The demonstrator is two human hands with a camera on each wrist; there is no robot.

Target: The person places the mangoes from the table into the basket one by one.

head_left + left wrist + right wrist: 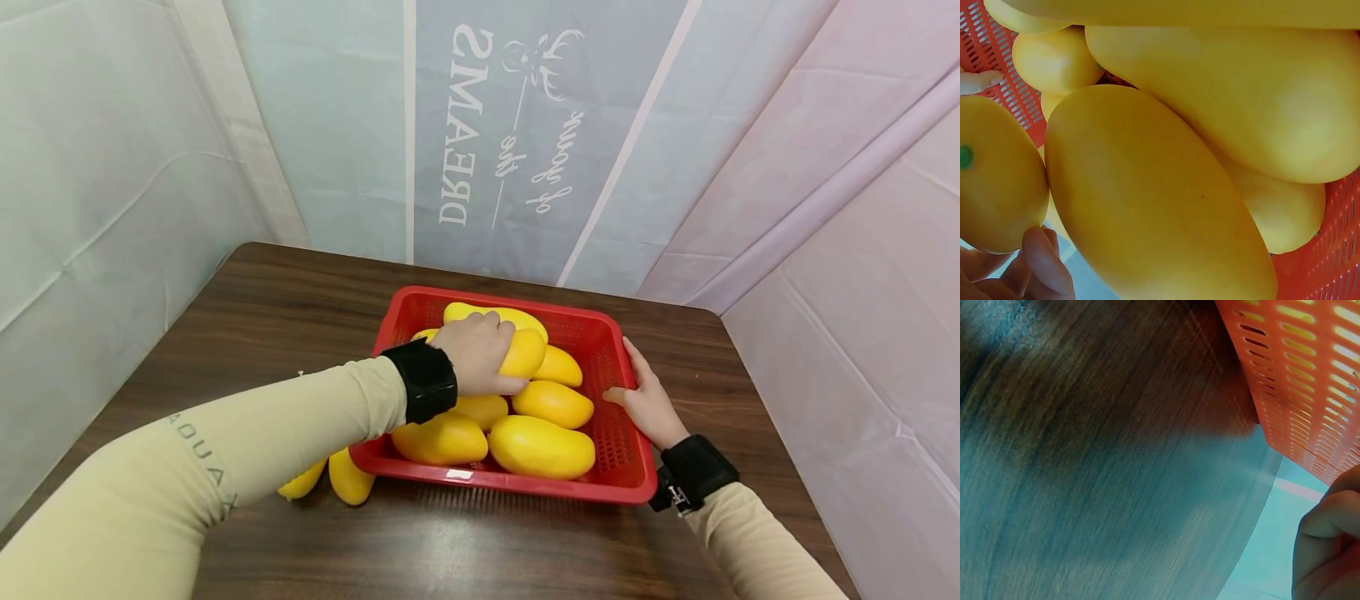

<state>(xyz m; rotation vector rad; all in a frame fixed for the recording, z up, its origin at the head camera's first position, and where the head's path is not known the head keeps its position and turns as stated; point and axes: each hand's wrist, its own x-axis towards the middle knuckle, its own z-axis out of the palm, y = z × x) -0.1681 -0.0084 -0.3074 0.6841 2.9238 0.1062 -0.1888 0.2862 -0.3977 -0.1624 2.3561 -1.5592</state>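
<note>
A red perforated plastic basket [502,482] stands on the table, holding several yellow mangoes [542,447]. Over the pile my left hand [476,354] grips a mango [525,353]. In the left wrist view this held mango [997,181] shows a green stem spot, with fingertips [1044,259] against its lower side. Larger mangoes [1154,194] lie right beside it. My right hand [651,407] grips the basket's right rim, its thumb inside and the other fingers along the outside. Curled fingers [1329,540] show by the slotted basket wall [1288,381] in the right wrist view.
Two more mangoes [350,478] lie on the dark wood table [300,292] by the basket's front left corner, one partly behind my left sleeve [300,417]. A printed cloth [510,125] hangs behind the table's far edge, and pale cloth walls [862,333] flank both sides.
</note>
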